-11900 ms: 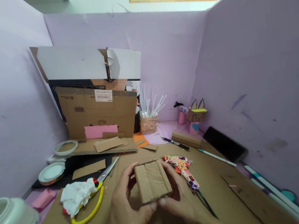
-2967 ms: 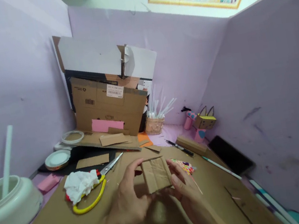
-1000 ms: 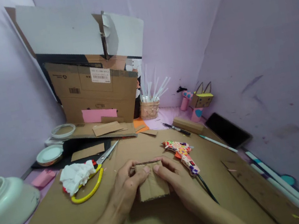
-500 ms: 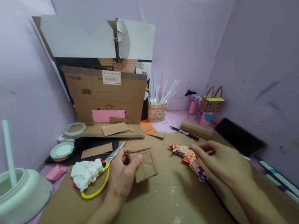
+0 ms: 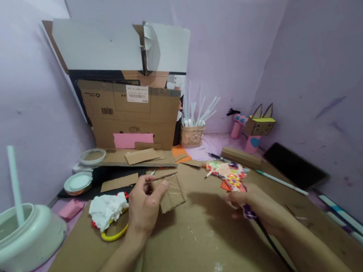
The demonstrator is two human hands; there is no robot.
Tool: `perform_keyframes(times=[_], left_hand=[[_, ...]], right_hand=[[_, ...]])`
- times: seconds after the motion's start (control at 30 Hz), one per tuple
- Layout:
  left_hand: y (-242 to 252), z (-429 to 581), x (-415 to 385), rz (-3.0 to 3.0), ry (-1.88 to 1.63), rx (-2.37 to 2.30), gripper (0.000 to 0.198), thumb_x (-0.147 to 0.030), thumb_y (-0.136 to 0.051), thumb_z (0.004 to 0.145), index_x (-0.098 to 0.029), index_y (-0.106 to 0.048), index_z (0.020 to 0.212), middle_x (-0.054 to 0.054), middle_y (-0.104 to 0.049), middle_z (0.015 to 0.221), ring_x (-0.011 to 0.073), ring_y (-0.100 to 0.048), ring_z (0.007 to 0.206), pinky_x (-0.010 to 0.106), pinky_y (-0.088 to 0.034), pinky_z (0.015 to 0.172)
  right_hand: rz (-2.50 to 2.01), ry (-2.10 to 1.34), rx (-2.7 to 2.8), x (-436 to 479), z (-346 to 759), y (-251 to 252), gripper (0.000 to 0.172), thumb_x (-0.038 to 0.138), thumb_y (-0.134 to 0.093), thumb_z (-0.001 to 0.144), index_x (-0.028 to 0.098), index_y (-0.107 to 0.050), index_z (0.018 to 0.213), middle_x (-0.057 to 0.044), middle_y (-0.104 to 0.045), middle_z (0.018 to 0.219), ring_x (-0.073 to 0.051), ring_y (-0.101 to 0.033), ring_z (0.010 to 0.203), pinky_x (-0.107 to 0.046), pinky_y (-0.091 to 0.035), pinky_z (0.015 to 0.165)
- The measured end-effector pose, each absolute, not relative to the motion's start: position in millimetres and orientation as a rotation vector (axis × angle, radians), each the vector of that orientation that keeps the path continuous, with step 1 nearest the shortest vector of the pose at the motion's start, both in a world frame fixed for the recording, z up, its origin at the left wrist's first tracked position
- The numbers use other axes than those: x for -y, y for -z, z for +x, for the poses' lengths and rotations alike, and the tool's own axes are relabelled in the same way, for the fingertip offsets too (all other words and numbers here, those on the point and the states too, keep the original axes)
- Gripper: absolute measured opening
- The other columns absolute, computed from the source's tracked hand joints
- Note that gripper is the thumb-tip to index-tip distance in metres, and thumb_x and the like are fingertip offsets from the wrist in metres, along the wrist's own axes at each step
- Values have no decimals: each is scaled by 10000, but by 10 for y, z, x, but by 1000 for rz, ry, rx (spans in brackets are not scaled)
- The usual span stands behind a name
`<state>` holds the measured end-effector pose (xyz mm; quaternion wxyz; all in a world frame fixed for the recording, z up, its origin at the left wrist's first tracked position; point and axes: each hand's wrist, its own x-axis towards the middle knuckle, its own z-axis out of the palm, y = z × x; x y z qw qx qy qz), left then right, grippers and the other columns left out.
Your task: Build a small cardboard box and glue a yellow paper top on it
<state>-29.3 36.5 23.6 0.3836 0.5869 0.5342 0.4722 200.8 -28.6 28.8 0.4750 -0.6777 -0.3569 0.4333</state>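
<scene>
- A white rectangular paper label (image 5: 138,93) is stuck on the large brown cardboard box (image 5: 160,116) at the back; it carries a barcode and lines of print that look upside down and are too small to read.
- Lower left of it, a black printed barcode (image 5: 107,111) sits directly on the cardboard, with a dark recycling mark (image 5: 97,95) above; the small print beside that mark is illegible too.
- The left hand (image 5: 146,203) pinches a small, square-faced brown cardboard piece (image 5: 172,194), thumb on its face, over the large flat brown cardboard sheet (image 5: 181,253).
- The right hand (image 5: 255,205) is wrapped around the handle of a floral-patterned, gun-shaped glue tool (image 5: 228,172) with an orange trigger (image 5: 225,185) and a black cord (image 5: 272,242); its nozzle points left, toward the far side of the cardboard piece.
- Half a second ago the right hand was only reaching alongside the glue tool; now its fingers have closed on the handle.
- One second ago both hands held the cardboard piece; now only the left does.
- Crumpled white tissue (image 5: 106,210) covers part of the yellow-handled scissors (image 5: 116,235), as before.
</scene>
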Motion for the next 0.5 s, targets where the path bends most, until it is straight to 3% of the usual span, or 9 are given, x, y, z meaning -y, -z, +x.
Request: perform_keyframes(times=[0.2, 0.4, 0.5], left_hand=[[-188, -275, -380, 1550, -1144, -1407, 384, -511, -606, 688, -199, -534, 900, -34, -534, 623, 162, -514, 613, 252, -377, 549], [-160, -227, -323, 1722, -1066, -1510, 380, -525, -585, 692, -203, -549, 891, -24, -540, 660, 175, -524, 635, 268, -392, 574], [-149, -212, -300, 1768, -1049, -1518, 384, -521, -575, 700, -196, -550, 903, -15, -557, 670, 180, -543, 637, 272, -415, 576]], right_hand=[[-1330, -1195, 977, 431, 1735, -294, 428, 446, -711, 611, 143, -616, 898, -37, -600, 736, -121, -539, 560, -150, -367, 316], [-1291, -1180, 1193, 493, 1736, -116, 529, 513, -621, 714, 127, -586, 1074, 27, -527, 525, -70, -392, 392, -170, -338, 334], [-1349, -1075, 1215, 560, 1695, -67, 476, 503, -606, 728, 135, -605, 1031, 20, -535, 551, -84, -426, 418, -190, -370, 375]])
